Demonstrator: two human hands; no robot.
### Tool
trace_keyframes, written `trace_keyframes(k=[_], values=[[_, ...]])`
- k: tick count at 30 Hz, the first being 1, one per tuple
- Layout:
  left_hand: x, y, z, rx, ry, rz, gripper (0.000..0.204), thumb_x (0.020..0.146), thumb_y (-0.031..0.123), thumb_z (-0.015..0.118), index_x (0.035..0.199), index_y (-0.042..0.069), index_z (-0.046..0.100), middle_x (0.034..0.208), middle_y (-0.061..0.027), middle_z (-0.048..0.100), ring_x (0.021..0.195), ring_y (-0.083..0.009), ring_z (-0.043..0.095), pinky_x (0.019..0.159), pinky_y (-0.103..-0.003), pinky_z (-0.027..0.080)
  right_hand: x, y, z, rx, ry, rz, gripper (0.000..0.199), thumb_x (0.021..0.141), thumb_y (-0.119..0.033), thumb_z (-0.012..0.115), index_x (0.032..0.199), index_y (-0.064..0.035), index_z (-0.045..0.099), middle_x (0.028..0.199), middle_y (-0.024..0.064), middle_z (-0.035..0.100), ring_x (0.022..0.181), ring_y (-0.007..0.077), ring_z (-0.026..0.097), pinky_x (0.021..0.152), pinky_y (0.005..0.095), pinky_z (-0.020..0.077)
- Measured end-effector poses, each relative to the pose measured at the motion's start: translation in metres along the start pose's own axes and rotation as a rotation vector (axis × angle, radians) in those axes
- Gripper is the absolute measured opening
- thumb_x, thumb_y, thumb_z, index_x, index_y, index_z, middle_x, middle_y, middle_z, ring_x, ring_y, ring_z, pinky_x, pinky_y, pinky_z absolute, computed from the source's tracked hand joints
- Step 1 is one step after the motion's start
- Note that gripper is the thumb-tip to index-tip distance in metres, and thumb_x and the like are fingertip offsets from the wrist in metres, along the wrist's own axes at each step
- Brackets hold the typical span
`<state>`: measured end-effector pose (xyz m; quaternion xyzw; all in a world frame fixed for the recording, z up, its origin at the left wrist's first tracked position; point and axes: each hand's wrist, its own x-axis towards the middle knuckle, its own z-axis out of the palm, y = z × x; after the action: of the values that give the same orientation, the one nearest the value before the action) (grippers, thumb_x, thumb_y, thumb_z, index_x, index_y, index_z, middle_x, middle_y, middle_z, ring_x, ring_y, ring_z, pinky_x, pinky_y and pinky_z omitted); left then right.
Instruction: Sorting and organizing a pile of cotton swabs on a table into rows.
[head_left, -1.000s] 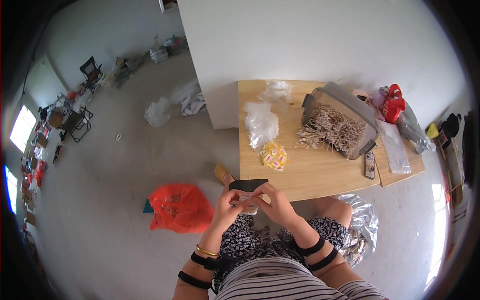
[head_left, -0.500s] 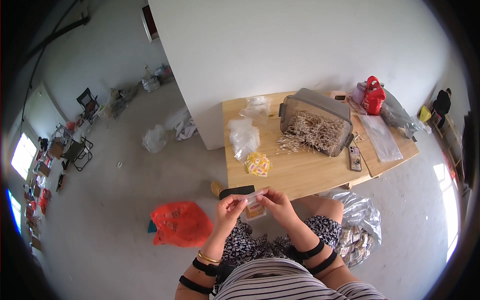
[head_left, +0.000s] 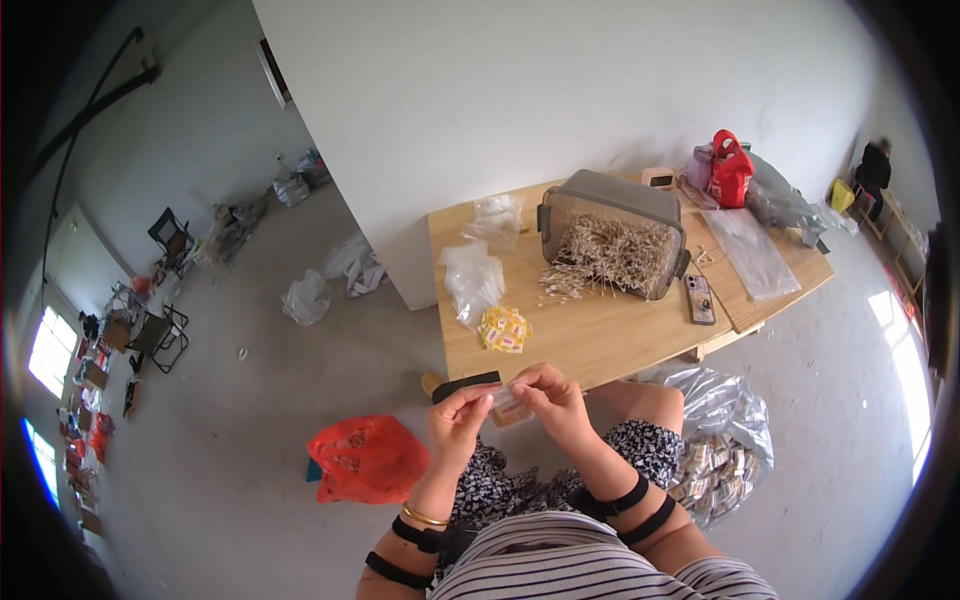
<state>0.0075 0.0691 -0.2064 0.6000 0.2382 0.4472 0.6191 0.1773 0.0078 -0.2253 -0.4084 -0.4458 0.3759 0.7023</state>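
Note:
My left hand [head_left: 457, 428] and my right hand [head_left: 553, 408] come together just off the table's near edge. Both pinch the top of a small clear plastic packet [head_left: 512, 413], which has a yellow label and what look like cotton swabs inside. Fingertips partly hide its upper edge. Beyond them, a pile of small yellow-and-white cards [head_left: 504, 330] lies on the wooden table [head_left: 600, 352]. Flat clear plastic bags [head_left: 470, 285] rest behind the cards. A grey translucent bin [head_left: 612, 187] lies tipped on its side, with loose cotton swabs [head_left: 622, 255] spilling from it.
On the floor, a red plastic bag [head_left: 368, 462] lies to my left; a clear sack of filled packets [head_left: 716, 470] is by my right leg. The table also bears a phone [head_left: 700, 300], a clear sheet [head_left: 752, 255] and a red bag [head_left: 731, 172]. A person [head_left: 873, 172] is far right.
The packet has tipped, so its label shows less, while both hands keep pinching its top. My view has shifted slightly, moving the table up and left in the picture.

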Motion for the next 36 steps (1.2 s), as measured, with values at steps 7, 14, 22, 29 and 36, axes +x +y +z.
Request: trace_keyframes(k=[7,14,22,29,36], values=[[0.012,-0.012,0.010,0.088,0.070,-0.016,0.013,0.096,0.011,0.071,0.099,-0.001,0.072,0.110,-0.0082,0.071,0.104,-0.0139,0.064,0.095,-0.030,0.049,0.000,0.009,0.000,0.118,0.053,0.119,0.010,0.097,-0.006,0.069,0.102,0.0014,0.068,0.101,0.0047,0.067,0.095,0.0111,0.063,0.086,0.0271,0.0535],[0.021,-0.026,0.005,0.412,0.078,0.175,0.014,0.091,0.014,0.076,0.095,0.001,0.073,0.102,-0.0076,0.071,0.095,-0.0144,0.064,0.089,-0.030,0.048,0.004,0.025,-0.007,-0.107,0.064,0.108,0.011,0.094,-0.008,0.072,0.101,0.0004,0.070,0.103,0.0058,0.063,0.096,0.0151,0.063,0.091,0.0295,0.0503],[0.023,-0.041,-0.005,0.231,0.085,-0.015,0.015,0.092,0.015,0.077,0.097,0.001,0.075,0.096,-0.0037,0.072,0.084,-0.0086,0.064,0.079,-0.024,0.051,0.008,0.041,-0.018,0.077,0.084,0.227,0.013,0.096,-0.011,0.072,0.102,0.0003,0.069,0.104,0.0050,0.061,0.100,0.0143,0.064,0.089,0.0285,0.0524],[0.023,-0.048,-0.003,0.172,0.125,-0.054,0.015,0.093,0.014,0.076,0.097,0.000,0.075,0.092,-0.0020,0.072,0.080,-0.0064,0.062,0.076,-0.023,0.050,0.009,0.039,-0.021,0.067,0.051,0.222,0.015,0.097,-0.011,0.070,0.105,0.0014,0.067,0.109,0.0060,0.058,0.104,0.0157,0.064,0.092,0.0301,0.0540],[0.019,-0.044,0.005,0.190,0.139,-0.102,0.013,0.092,0.014,0.077,0.098,0.003,0.075,0.098,-0.0013,0.072,0.083,-0.0077,0.062,0.077,-0.024,0.049,0.007,0.042,-0.022,-0.049,0.076,0.167,0.013,0.096,-0.010,0.070,0.101,0.0014,0.068,0.106,0.0065,0.060,0.102,0.0152,0.064,0.090,0.0289,0.0535]])
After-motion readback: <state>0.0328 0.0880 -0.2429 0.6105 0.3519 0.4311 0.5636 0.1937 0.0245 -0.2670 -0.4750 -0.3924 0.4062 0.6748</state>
